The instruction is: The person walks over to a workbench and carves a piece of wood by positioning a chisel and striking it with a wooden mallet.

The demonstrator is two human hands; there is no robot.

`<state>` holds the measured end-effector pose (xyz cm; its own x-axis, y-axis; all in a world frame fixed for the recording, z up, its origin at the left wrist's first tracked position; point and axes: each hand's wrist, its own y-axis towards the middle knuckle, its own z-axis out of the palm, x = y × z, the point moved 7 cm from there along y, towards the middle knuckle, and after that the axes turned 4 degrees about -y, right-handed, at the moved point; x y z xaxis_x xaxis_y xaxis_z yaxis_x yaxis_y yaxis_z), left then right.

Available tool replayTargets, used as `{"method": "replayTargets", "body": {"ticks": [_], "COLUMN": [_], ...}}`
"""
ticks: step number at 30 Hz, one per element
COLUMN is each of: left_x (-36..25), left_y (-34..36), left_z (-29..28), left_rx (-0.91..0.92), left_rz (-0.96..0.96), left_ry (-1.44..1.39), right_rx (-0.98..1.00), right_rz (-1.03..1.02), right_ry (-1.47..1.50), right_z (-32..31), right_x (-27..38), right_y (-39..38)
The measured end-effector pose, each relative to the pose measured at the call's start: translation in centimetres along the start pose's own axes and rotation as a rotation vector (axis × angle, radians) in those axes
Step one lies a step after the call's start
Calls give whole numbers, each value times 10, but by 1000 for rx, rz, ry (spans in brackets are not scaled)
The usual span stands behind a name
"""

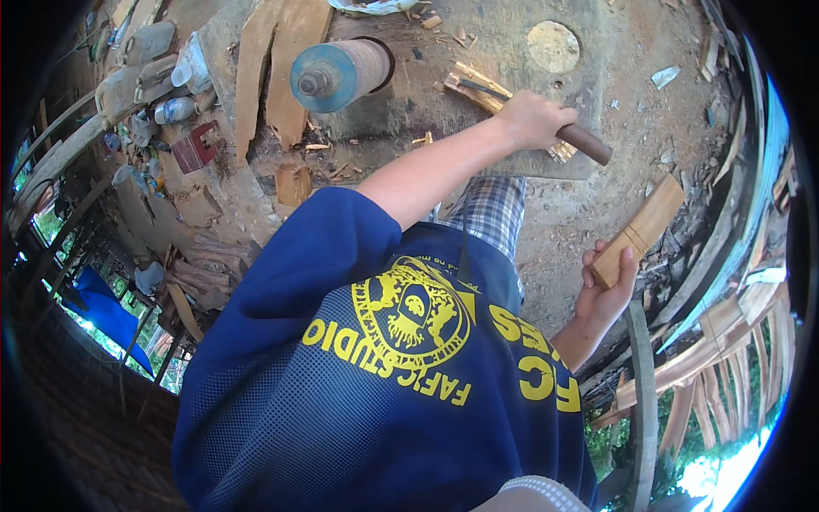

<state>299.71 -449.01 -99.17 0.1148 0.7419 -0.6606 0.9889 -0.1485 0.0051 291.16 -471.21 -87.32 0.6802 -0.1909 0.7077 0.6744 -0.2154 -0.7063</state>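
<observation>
My left hand [536, 121] is closed around a chisel [589, 143] with a thick brown handle; its dark blade lies along a split piece of light wood [452, 77] on the worn board. The hand hides part of the blade and of that piece. Off to the right, my right hand [607, 290] grips the lower end of a rectangular wooden block [644, 224], fingers on one side and thumb on the other. Cut lines cross the block, which tilts up and away, apart from the chisel.
A blue-ended roller [345, 75] with a central bolt sits left of the wood piece. Thin planks [286, 68] and a small wood block [293, 184] lie near it. Plastic bottles [175, 110] and scrap clutter the far left. A round pale disc [553, 47] shows at the back.
</observation>
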Motion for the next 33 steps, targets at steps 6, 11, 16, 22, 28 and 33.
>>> {"method": "replayTargets", "body": {"ticks": [6, 11, 16, 22, 28, 33], "left_x": [-28, 57, 111, 88, 93, 83], "left_y": [-43, -91, -104, -105, -107, -87], "left_z": [-38, -55, -64, -72, -76, -75], "left_rx": [-163, -247, -523, -439, -458, -330], "left_rz": [149, -711, -881, -934, -965, -883], "left_ry": [-192, -156, -61, -52, -83, -143], "right_rx": [-115, 31, 215, 419, 550, 552], "right_rz": [26, 3, -39, -250, -76, -68], "right_ry": [-78, -314, -360, -239, -261, -254], "right_z": [-13, 14, 89, 112, 116, 105], "right_x": [-19, -48, -72, -106, -95, -89], "right_y": [10, 50, 111, 138, 146, 151]}}
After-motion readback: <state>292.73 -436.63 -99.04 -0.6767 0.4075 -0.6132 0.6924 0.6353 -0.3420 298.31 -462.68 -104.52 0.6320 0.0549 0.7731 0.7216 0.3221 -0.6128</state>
